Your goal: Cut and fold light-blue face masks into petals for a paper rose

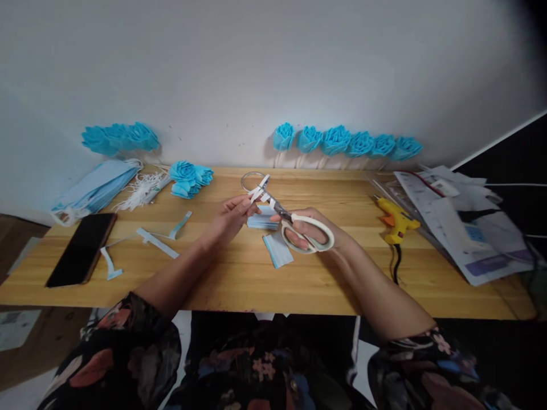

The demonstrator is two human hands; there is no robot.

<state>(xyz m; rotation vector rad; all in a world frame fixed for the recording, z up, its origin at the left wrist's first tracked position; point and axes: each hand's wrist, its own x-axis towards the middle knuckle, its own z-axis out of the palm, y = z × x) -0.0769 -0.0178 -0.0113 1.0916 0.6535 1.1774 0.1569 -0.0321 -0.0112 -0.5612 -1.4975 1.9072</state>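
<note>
My right hand (314, 225) is closed round the cream handles of a pair of scissors (308, 234), which point up and to the left. Pinched in my left hand (236, 213) is a narrow white strip (259, 189), and the scissor blades meet or overlap it; exactly where they touch is too small to tell. Just behind the strip a thin round ring (249, 175) shows in part. Below the blades lies a small stack of pale blue cut mask pieces (262, 220). A single cut piece (278, 250) rests nearer to me, left of the handles.
Blue fabric flowers (335, 139) on sticks lean against the wall; more (188, 177) lie left. A mask stack (96, 188), white ear loops (143, 189), a phone (81, 249) and cut strips (157, 243) are left. A yellow glue gun (397, 219) and papers (470, 233) are right.
</note>
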